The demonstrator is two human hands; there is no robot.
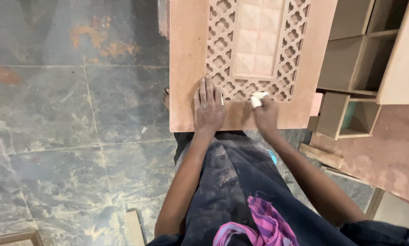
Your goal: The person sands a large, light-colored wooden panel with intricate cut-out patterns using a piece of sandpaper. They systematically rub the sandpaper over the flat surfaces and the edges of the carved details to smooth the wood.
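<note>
A carved wooden panel point(186, 68) with a lattice border and raised square centre lies in front of me. My left hand point(208, 107) rests flat on its near edge, fingers together and pointing away. My right hand point(264, 114) is closed around a small white folded piece point(258, 98), perhaps sandpaper, pressed against the lattice at the panel's lower right. A little of something white shows beside my left hand's fingers; I cannot tell what it is.
Dusty grey stone floor tiles point(68, 136) spread to the left. Open wooden box shelving point(350, 59) and a flat board point(386, 150) stand on the right. Wood offcuts point(320, 156) lie by my right arm, another strip point(134, 228) on the floor.
</note>
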